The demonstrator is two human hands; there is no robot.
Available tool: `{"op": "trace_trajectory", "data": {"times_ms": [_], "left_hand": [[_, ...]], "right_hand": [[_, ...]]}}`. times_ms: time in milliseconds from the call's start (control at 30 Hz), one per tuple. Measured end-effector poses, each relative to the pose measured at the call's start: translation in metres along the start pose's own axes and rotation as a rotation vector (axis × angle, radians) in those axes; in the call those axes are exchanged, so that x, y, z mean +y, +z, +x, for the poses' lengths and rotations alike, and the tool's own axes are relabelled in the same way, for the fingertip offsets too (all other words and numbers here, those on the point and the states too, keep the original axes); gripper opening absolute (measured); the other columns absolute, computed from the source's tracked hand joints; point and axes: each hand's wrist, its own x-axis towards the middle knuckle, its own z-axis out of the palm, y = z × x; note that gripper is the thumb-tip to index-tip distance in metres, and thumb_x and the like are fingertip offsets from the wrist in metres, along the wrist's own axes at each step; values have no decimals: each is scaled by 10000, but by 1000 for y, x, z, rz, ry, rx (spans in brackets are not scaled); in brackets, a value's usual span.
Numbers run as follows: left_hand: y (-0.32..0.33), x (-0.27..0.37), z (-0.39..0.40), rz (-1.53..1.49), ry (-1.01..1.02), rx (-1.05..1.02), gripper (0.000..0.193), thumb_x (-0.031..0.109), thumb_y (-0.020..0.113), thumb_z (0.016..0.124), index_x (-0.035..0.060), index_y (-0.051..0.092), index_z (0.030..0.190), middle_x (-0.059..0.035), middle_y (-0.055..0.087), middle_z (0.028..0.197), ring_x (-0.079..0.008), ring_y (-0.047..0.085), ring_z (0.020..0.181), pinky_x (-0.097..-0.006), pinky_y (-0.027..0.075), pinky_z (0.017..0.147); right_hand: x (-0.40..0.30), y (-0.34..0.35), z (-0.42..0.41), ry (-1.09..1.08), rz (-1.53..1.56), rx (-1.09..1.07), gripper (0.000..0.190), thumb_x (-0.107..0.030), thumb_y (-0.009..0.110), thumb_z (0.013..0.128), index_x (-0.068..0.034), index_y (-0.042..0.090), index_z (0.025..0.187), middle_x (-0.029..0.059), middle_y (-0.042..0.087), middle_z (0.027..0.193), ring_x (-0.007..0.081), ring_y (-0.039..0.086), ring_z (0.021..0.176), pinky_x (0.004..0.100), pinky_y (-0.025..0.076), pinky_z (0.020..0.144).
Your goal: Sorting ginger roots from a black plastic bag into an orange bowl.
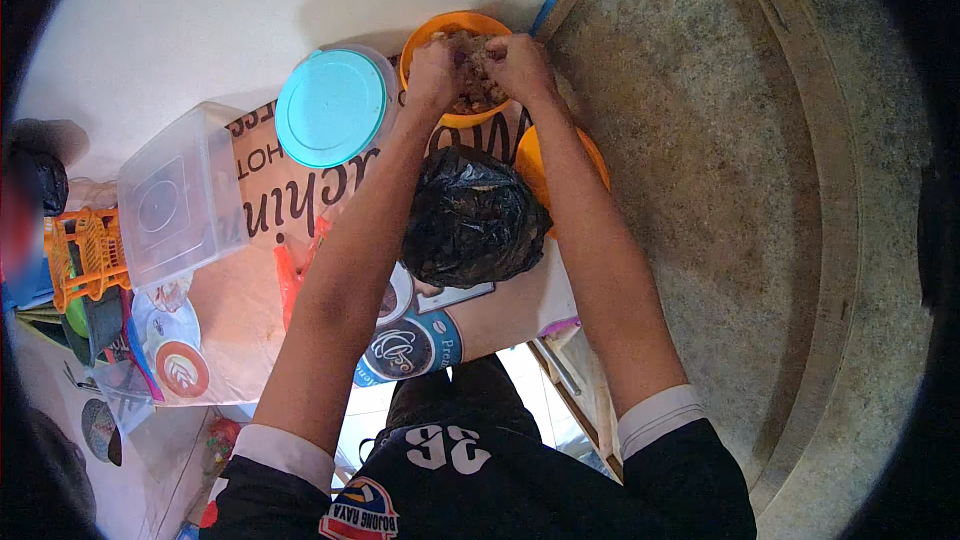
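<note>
An orange bowl (411, 45) near the wall holds a brown, crumbly food mixture (478, 82). Both hands reach into it from the near side. My left hand (435, 76) is at the bowl's left part, fingers bent down into the food and partly hidden. Over the right part, my right hand (521, 69) has its fingers curled, thumb and fingertips close together at the mixture. Whether either hand pinches a piece is too small to tell. Between my forearms sits a crumpled black plastic bag (474, 221), its contents hidden. A second orange bowl (531, 157) lies partly behind my right forearm.
Left of the bowl stands a round tub with a turquoise lid (331, 109). A clear plastic box (176, 199) and an orange plastic basket (90, 251) are farther left. A red plastic bag (286, 277) lies by my left forearm on the printed tablecloth (232, 330). A rough wall (697, 187) borders the right.
</note>
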Motion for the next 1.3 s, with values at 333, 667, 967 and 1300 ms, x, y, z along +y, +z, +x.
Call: {"op": "trace_trajectory", "data": {"times_ms": [333, 667, 967, 1300], "left_hand": [[27, -17, 11, 240, -19, -180, 165, 37, 609, 832, 35, 721, 953, -244, 703, 937, -437, 681, 941, -527, 563, 822], [24, -27, 16, 294, -41, -226, 195, 8, 594, 838, 3, 733, 974, -247, 708, 942, -422, 690, 930, -500, 563, 828], [28, -13, 11, 383, -60, -241, 113, -9, 608, 835, -25, 693, 908, -274, 692, 1019, -422, 694, 953, -496, 579, 831], [24, -8, 21, 336, -22, -308, 173, 46, 600, 853, -32, 678, 986, -279, 684, 1005, -450, 660, 982, -536, 540, 842]], "right_hand": [[39, 50, 25, 39, -170, -47, 215, -184, 735, 820, 1, 747, 930, 244, 699, 957, 430, 676, 920, 484, 541, 847], [28, 68, 36, 188, -202, -94, 174, -111, 657, 859, 13, 735, 953, 253, 697, 1025, 431, 672, 980, 488, 544, 850], [43, 70, 33, 129, -188, -64, 111, -37, 687, 814, 13, 739, 898, 257, 701, 999, 429, 677, 978, 491, 549, 856], [37, 67, 36, 198, -246, 39, 145, -76, 675, 845, 26, 726, 935, 249, 705, 1020, 429, 674, 995, 495, 542, 866]]}}
